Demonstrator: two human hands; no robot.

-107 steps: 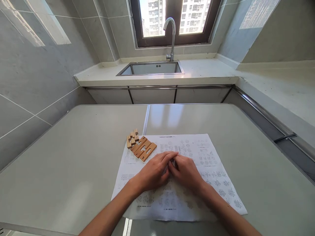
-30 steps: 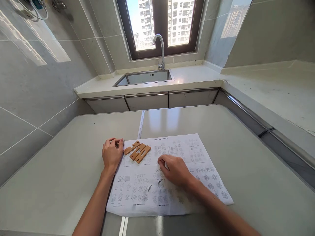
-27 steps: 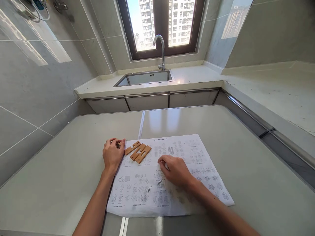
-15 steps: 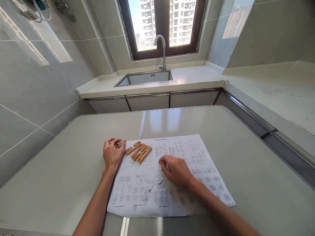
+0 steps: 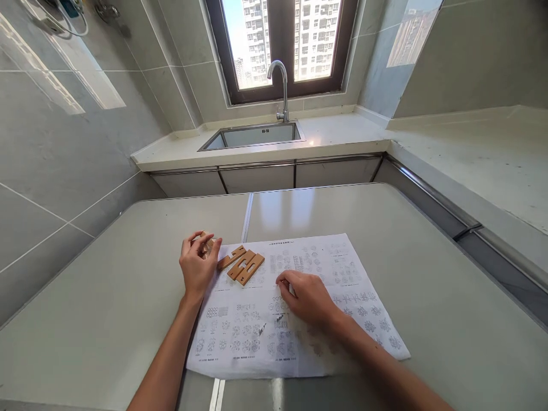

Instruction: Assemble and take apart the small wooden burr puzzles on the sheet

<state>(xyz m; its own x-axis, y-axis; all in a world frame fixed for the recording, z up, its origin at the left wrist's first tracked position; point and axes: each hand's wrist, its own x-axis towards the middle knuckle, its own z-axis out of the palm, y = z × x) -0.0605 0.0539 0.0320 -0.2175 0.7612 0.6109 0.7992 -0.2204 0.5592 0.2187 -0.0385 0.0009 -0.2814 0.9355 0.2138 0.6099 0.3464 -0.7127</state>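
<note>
My left hand (image 5: 198, 264) is raised just off the sheet's upper left edge, its fingers closed around a wooden puzzle piece (image 5: 207, 240) that they mostly cover. Beside it lie several flat wooden puzzle pieces: one with a notched side (image 5: 233, 257), and two more, side by side, with cut-out openings, one slotted (image 5: 250, 270). They rest on a large printed paper sheet (image 5: 257, 368) covered with small line diagrams. My right hand (image 5: 306, 295) rests on the middle of this sheet, fingers curled in, with nothing visible in them.
The sheet lies on a pale glossy table (image 5: 107, 291) with a seam down its middle. Beyond the table's far edge is a white counter (image 5: 342, 131) with a sink (image 5: 252, 136) and a tall faucet (image 5: 283, 85) under a window. Another counter (image 5: 479, 154) runs along the right.
My left hand has lifted slightly and opened its grip a little, bringing the wooden puzzle piece up with it. My right hand and the pieces on the sheet stay where they were.
</note>
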